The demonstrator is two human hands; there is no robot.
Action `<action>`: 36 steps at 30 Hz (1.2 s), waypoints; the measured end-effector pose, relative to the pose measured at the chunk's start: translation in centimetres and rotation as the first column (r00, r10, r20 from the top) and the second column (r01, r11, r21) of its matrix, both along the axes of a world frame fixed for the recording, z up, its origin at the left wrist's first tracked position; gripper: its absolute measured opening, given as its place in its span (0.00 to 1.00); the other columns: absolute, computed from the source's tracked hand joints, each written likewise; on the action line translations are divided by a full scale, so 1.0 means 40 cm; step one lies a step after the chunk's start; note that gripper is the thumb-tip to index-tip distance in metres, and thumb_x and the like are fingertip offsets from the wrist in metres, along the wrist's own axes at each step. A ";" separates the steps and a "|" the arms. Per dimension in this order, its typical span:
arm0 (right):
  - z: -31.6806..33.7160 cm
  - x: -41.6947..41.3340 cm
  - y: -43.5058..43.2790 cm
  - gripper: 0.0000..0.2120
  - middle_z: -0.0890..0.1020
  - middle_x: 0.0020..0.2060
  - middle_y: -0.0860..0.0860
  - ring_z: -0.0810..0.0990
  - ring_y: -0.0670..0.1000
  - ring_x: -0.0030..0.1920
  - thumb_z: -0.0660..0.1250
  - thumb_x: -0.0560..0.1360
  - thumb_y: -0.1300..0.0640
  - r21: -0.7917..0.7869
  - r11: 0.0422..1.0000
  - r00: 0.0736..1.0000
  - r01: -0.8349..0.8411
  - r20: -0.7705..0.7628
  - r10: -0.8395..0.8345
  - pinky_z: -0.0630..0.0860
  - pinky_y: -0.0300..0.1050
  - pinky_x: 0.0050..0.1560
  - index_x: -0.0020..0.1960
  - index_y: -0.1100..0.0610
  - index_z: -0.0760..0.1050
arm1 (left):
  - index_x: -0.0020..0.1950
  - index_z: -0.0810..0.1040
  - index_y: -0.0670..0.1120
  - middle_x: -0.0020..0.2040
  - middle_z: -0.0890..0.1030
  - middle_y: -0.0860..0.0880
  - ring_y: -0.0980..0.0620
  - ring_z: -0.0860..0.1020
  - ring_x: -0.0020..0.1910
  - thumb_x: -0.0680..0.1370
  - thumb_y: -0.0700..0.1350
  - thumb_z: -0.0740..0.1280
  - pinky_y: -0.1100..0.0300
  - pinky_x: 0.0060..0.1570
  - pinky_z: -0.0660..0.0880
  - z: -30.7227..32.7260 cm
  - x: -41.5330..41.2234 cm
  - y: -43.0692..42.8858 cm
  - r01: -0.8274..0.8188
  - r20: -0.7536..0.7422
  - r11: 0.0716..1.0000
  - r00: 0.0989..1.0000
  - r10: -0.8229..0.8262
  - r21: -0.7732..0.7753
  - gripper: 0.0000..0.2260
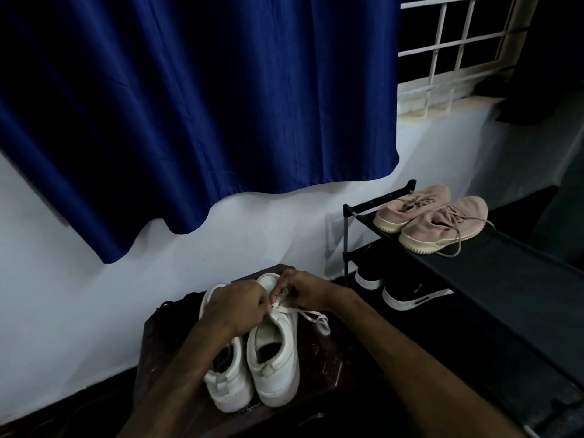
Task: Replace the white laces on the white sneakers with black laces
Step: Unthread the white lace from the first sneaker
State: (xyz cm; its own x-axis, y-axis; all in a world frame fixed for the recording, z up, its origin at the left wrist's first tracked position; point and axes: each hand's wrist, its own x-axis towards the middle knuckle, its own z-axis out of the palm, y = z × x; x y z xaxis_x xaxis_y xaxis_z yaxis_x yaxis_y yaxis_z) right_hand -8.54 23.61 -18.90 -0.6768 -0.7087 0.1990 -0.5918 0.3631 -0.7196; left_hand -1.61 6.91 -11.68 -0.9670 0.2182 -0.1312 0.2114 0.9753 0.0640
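From the head camera, a pair of white leather low-top sneakers (249,368) stands on a dark brown wooden stool (158,346), heels at the stool's near edge and toes at its far edge. Both hands are on the sneaker toward the stool's right side. The left hand (240,306) reaches across the other shoe, its fingers curled and pinching the flat white lace (311,316) at the eyelets. The right hand (303,292) pinches the same lace just beyond it. A loose end of the lace trails off toward the stool's right edge.

This looks like the unlacing stage, and no black lace is threaded in either shoe yet. It should go best if one hand pins the tongue and eyelet row while the other draws each crossing out in turn. Short pulls along the line of the eyelet would keep the tip from snagging. Yanking the free end risks tightening the lower rows.

A dark tangle (165,306) lies at the stool's far left corner. I cannot tell whether it is the black laces.
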 end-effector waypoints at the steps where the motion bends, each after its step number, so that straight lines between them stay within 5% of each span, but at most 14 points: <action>1: -0.002 -0.001 0.001 0.10 0.83 0.43 0.57 0.72 0.24 0.45 0.69 0.68 0.75 -0.010 1.000 1.000 -0.004 0.000 0.004 0.65 0.20 0.47 0.48 0.68 0.82 | 0.57 0.81 0.53 0.59 0.79 0.51 0.49 0.76 0.60 0.79 0.51 0.61 0.55 0.56 0.73 -0.001 -0.005 0.003 -0.003 0.026 0.999 1.000 0.004 -0.036 0.12; 5: -0.008 -0.008 0.001 0.09 0.82 0.43 0.56 0.72 0.24 0.45 0.69 0.69 0.74 -0.017 1.000 1.000 0.006 -0.025 -0.006 0.65 0.21 0.47 0.48 0.68 0.83 | 0.59 0.80 0.49 0.63 0.75 0.46 0.45 0.73 0.64 0.80 0.49 0.59 0.51 0.61 0.71 -0.007 -0.010 0.020 -0.034 0.050 0.991 0.998 0.041 -0.128 0.14; 9: -0.019 -0.011 0.002 0.08 0.80 0.41 0.47 0.75 0.33 0.44 0.69 0.70 0.71 0.020 0.999 0.999 0.047 -0.011 -0.047 0.70 0.27 0.46 0.48 0.65 0.83 | 0.52 0.82 0.53 0.58 0.73 0.48 0.47 0.75 0.60 0.79 0.44 0.63 0.50 0.60 0.73 0.011 -0.001 -0.031 -0.138 -0.005 0.987 0.990 0.138 0.080 0.08; 11: -0.021 -0.015 0.000 0.10 0.83 0.44 0.52 0.75 0.38 0.44 0.69 0.70 0.71 0.030 0.998 0.998 0.059 -0.005 -0.059 0.72 0.34 0.49 0.49 0.62 0.84 | 0.51 0.83 0.52 0.57 0.73 0.47 0.46 0.76 0.57 0.78 0.38 0.62 0.49 0.61 0.72 0.035 -0.010 -0.118 -0.229 -0.106 0.942 0.960 0.261 0.244 0.12; 14: -0.026 -0.021 -0.002 0.09 0.84 0.46 0.56 0.75 0.34 0.45 0.69 0.70 0.71 0.035 0.998 0.999 0.054 0.000 -0.054 0.71 0.31 0.49 0.48 0.63 0.83 | 0.50 0.83 0.48 0.59 0.77 0.43 0.42 0.78 0.55 0.79 0.36 0.60 0.46 0.60 0.73 0.064 -0.020 -0.270 -0.355 -0.150 0.845 0.884 0.443 0.400 0.14; 18: -0.033 -0.026 0.000 0.10 0.82 0.42 0.50 0.72 0.27 0.45 0.68 0.70 0.72 0.058 0.997 0.998 0.058 -0.028 -0.057 0.67 0.25 0.47 0.49 0.64 0.83 | 0.52 0.79 0.53 0.59 0.76 0.47 0.45 0.76 0.56 0.80 0.42 0.61 0.47 0.57 0.74 0.032 0.014 -0.260 -0.359 -0.110 0.917 0.918 0.381 0.175 0.10; 21: -0.039 -0.029 -0.004 0.11 0.83 0.43 0.52 0.74 0.33 0.45 0.69 0.70 0.72 0.041 0.998 0.998 0.053 -0.036 -0.052 0.70 0.32 0.49 0.49 0.63 0.84 | 0.58 0.79 0.55 0.58 0.77 0.54 0.51 0.77 0.56 0.81 0.45 0.62 0.52 0.55 0.74 0.026 0.029 -0.150 -0.144 -0.246 0.950 0.945 0.215 0.277 0.10; 23: -0.037 -0.026 -0.005 0.11 0.84 0.47 0.56 0.76 0.36 0.46 0.69 0.70 0.72 0.009 0.999 0.998 0.044 -0.042 -0.043 0.72 0.35 0.50 0.48 0.63 0.84 | 0.53 0.82 0.55 0.54 0.78 0.56 0.54 0.78 0.53 0.79 0.48 0.64 0.56 0.54 0.74 0.020 0.031 -0.073 -0.063 -0.135 0.953 0.985 0.107 0.296 0.07; 25: -0.037 -0.023 -0.001 0.09 0.84 0.48 0.60 0.76 0.31 0.48 0.68 0.70 0.74 -0.018 0.999 0.998 0.026 -0.053 -0.027 0.71 0.28 0.50 0.47 0.66 0.83 | 0.52 0.82 0.55 0.56 0.78 0.53 0.52 0.78 0.55 0.78 0.51 0.64 0.55 0.54 0.74 0.007 0.031 -0.016 -0.042 0.010 0.987 0.999 0.041 0.158 0.08; 28: -0.037 -0.026 0.003 0.09 0.84 0.47 0.59 0.73 0.26 0.49 0.68 0.69 0.75 -0.044 0.999 0.997 0.020 -0.077 -0.023 0.67 0.23 0.51 0.47 0.67 0.83 | 0.55 0.82 0.53 0.60 0.76 0.50 0.48 0.75 0.61 0.78 0.49 0.62 0.52 0.58 0.73 0.000 0.020 0.007 -0.049 0.008 0.999 0.999 0.049 0.015 0.10; 31: -0.046 -0.032 0.000 0.10 0.82 0.52 0.55 0.74 0.30 0.52 0.70 0.69 0.73 -0.043 0.999 0.997 0.024 -0.072 -0.027 0.69 0.28 0.54 0.47 0.64 0.83 | 0.60 0.80 0.50 0.63 0.73 0.47 0.45 0.72 0.66 0.78 0.47 0.61 0.48 0.60 0.72 -0.020 0.012 0.020 -0.039 0.029 0.996 0.999 0.041 -0.078 0.14; 36: -0.034 -0.021 -0.002 0.06 0.83 0.50 0.53 0.78 0.38 0.50 0.70 0.72 0.68 -0.026 0.999 0.997 0.032 -0.070 -0.034 0.74 0.37 0.54 0.48 0.63 0.83 | 0.46 0.82 0.52 0.56 0.73 0.52 0.50 0.73 0.61 0.78 0.50 0.66 0.50 0.56 0.73 -0.042 0.023 0.012 -0.163 -0.091 0.980 0.981 0.174 0.110 0.06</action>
